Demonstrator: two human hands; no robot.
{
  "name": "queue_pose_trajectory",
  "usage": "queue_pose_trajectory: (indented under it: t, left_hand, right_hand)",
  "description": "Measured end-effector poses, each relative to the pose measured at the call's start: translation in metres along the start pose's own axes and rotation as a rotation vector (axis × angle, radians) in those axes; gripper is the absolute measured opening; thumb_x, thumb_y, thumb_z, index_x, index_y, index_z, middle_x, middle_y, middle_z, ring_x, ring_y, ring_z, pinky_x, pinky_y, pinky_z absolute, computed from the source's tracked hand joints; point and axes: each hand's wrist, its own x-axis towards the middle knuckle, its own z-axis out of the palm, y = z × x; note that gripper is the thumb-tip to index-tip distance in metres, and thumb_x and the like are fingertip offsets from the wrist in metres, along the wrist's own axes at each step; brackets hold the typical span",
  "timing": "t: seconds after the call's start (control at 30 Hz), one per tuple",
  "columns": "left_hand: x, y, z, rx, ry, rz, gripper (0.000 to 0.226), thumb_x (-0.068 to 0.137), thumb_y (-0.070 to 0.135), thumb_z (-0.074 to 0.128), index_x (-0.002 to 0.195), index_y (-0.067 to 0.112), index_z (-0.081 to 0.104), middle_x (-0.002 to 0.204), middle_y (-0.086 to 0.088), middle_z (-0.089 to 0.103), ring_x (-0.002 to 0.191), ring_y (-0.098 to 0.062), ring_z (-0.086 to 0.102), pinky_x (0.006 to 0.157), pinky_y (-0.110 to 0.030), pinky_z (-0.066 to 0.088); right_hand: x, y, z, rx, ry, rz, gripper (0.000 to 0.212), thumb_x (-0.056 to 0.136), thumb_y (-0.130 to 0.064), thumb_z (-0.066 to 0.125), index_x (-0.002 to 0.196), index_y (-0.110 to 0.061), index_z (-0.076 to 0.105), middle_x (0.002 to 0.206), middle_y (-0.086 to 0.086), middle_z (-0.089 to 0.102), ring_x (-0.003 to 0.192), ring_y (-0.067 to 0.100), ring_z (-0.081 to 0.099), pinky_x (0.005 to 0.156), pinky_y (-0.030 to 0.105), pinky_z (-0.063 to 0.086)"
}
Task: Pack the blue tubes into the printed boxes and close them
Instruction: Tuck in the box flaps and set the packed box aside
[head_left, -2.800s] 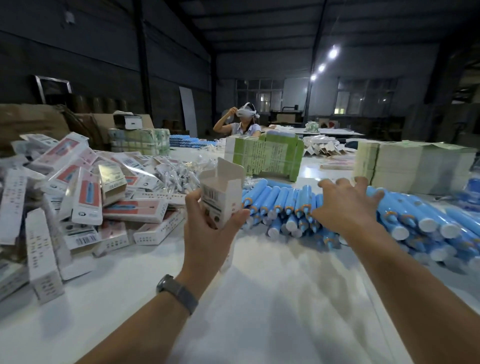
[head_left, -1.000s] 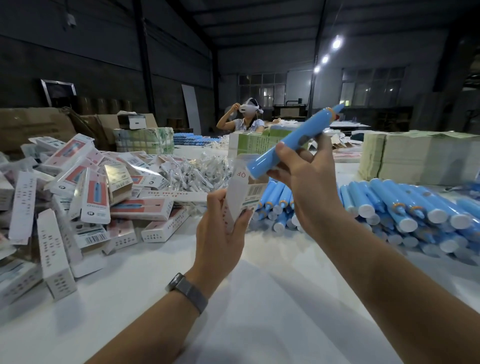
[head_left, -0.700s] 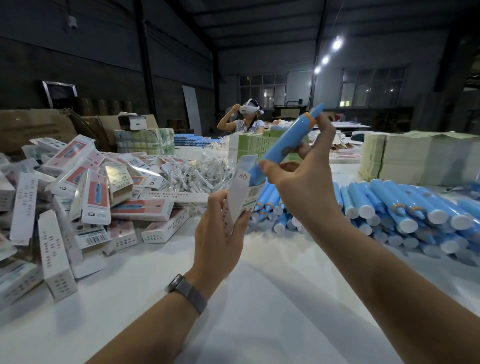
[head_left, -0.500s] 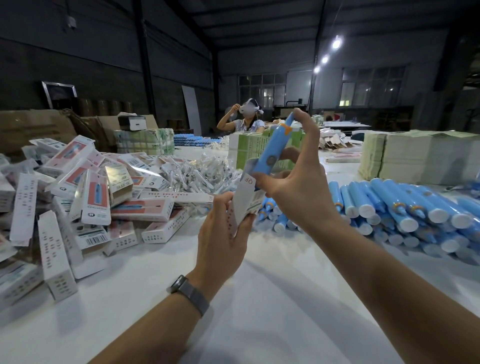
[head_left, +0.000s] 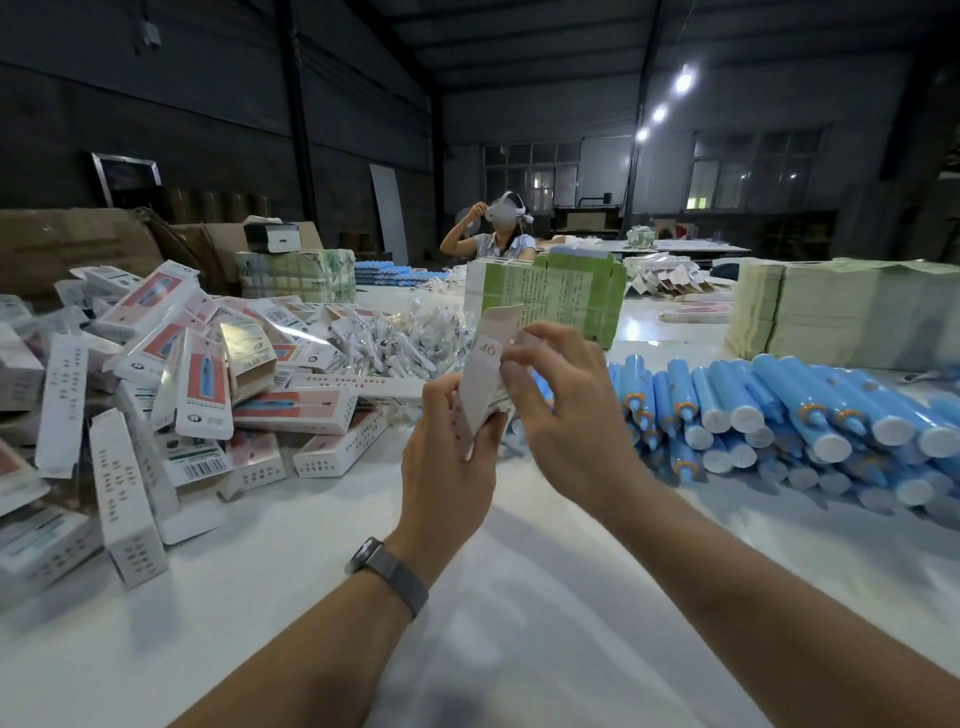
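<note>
A person's two bare forearms reach forward over a white bench (head_left: 519, 623). The left hand (head_left: 449, 457), with a dark watch (head_left: 387, 574) on its wrist, grips a printed box (head_left: 485, 384) held upright above the bench, thumb on the near side and fingers curled behind it. The box's top flap stands open, with red letters showing on its white inner face. The right hand (head_left: 566, 410) is at the box's upper end, fingers bent and fingertips touching the open flap; whether it is pinching the flap or only pressing on it cannot be told. No tube shows in either hand, and the inside of the box is hidden. To the right, a large heap of blue tubes (head_left: 779, 415) with white caps lies on the bench, near the right hand but not touching it. To the left, a loose pile of printed boxes (head_left: 197, 384) in white and red lies tumbled at many angles. Behind that pile sits a mound of small clear plastic packets (head_left: 395, 338). Beyond the hands stands a green and white stack of flat cartons (head_left: 566, 291), and at far right a tall stack of pale paper sheets (head_left: 841, 312). Another person (head_left: 493, 234) wearing a white headset sits at the far end of the bench.
</note>
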Motion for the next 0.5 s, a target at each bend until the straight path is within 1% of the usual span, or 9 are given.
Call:
queue_pose_trajectory:
  t: [0.03, 0.07, 0.13, 0.23, 0.3, 0.33, 0.4, 0.43, 0.5]
  left_hand:
    - [0.001, -0.002, 0.0, -0.007, 0.006, -0.005, 0.033, 0.09, 0.03, 0.062, 0.114, 0.031, 0.04, 0.099, 0.014, 0.064, 0.087, -0.021, 0.066, 0.067, -0.048, 0.054]
    - [0.001, -0.003, 0.001, -0.013, 0.016, -0.006, 0.033, 0.09, 0.028, 0.062, 0.115, 0.031, 0.04, 0.099, 0.012, 0.064, 0.088, -0.022, 0.066, 0.068, -0.049, 0.054]
    - [0.002, -0.005, 0.0, -0.015, 0.051, -0.005, 0.033, 0.091, 0.027, 0.061, 0.115, 0.03, 0.039, 0.103, 0.003, 0.065, 0.091, -0.025, 0.065, 0.071, -0.049, 0.054]
    - [0.01, -0.012, -0.007, 0.002, 0.183, -0.063, 0.032, 0.093, 0.021, 0.061, 0.115, 0.028, 0.038, 0.109, -0.006, 0.061, 0.098, -0.031, 0.062, 0.08, -0.055, 0.052]
    - [0.017, -0.022, -0.015, 0.068, 0.304, -0.12, 0.031, 0.094, 0.017, 0.06, 0.118, 0.018, 0.041, 0.111, -0.008, 0.059, 0.1, -0.036, 0.06, 0.084, -0.058, 0.049]
    - [0.02, -0.028, -0.02, 0.098, 0.35, -0.154, 0.03, 0.096, 0.015, 0.06, 0.12, 0.012, 0.042, 0.114, -0.011, 0.058, 0.102, -0.038, 0.059, 0.086, -0.059, 0.048]
    - [0.024, -0.035, -0.027, 0.099, 0.393, -0.215, 0.032, 0.098, 0.012, 0.058, 0.124, 0.008, 0.04, 0.121, -0.012, 0.056, 0.109, -0.039, 0.057, 0.092, -0.061, 0.047]
    - [0.026, -0.036, -0.029, 0.083, 0.397, -0.232, 0.033, 0.098, 0.011, 0.057, 0.126, 0.009, 0.039, 0.124, -0.01, 0.054, 0.112, -0.038, 0.056, 0.094, -0.06, 0.047]
    - [0.028, -0.037, -0.031, 0.067, 0.413, -0.24, 0.034, 0.099, 0.009, 0.056, 0.128, 0.009, 0.038, 0.127, -0.011, 0.053, 0.116, -0.036, 0.055, 0.097, -0.057, 0.048]
  right_hand:
    - [-0.003, 0.002, 0.004, -0.03, -0.032, 0.004, 0.018, 0.1, -0.026, 0.056, 0.111, -0.02, 0.069, 0.133, -0.006, 0.048, 0.127, 0.017, 0.037, 0.101, 0.024, 0.028]
    - [-0.004, 0.002, 0.006, -0.039, -0.042, 0.005, 0.019, 0.099, -0.027, 0.056, 0.113, -0.021, 0.069, 0.137, -0.006, 0.045, 0.13, 0.017, 0.035, 0.101, 0.024, 0.027]
    - [-0.003, 0.002, 0.006, -0.014, -0.014, -0.02, 0.022, 0.098, -0.03, 0.057, 0.117, -0.023, 0.067, 0.137, -0.007, 0.043, 0.129, 0.015, 0.039, 0.1, 0.026, 0.031]
    - [-0.002, 0.006, 0.011, 0.052, 0.029, -0.032, 0.031, 0.091, -0.026, 0.058, 0.122, -0.026, 0.06, 0.121, -0.014, 0.05, 0.114, 0.009, 0.05, 0.092, 0.028, 0.043]
    - [0.001, 0.012, 0.023, 0.068, -0.008, 0.045, 0.026, 0.089, -0.015, 0.061, 0.113, -0.024, 0.065, 0.11, -0.011, 0.059, 0.101, 0.01, 0.057, 0.086, 0.034, 0.049]
    - [0.003, 0.015, 0.032, 0.035, -0.064, 0.08, 0.025, 0.088, -0.011, 0.061, 0.109, -0.021, 0.068, 0.108, -0.007, 0.064, 0.098, 0.014, 0.06, 0.087, 0.038, 0.049]
    - [0.012, 0.023, 0.055, -0.109, -0.254, 0.1, 0.027, 0.088, -0.009, 0.058, 0.111, -0.017, 0.07, 0.111, 0.002, 0.069, 0.105, 0.024, 0.06, 0.093, 0.039, 0.045]
    - [0.018, 0.026, 0.068, -0.211, -0.363, 0.073, 0.03, 0.088, -0.011, 0.056, 0.115, -0.017, 0.069, 0.115, 0.005, 0.068, 0.111, 0.028, 0.057, 0.095, 0.038, 0.043]
    - [0.03, 0.03, 0.095, -0.449, -0.553, -0.038, 0.035, 0.089, -0.017, 0.055, 0.122, -0.023, 0.065, 0.124, 0.005, 0.065, 0.12, 0.03, 0.049, 0.095, 0.037, 0.039]
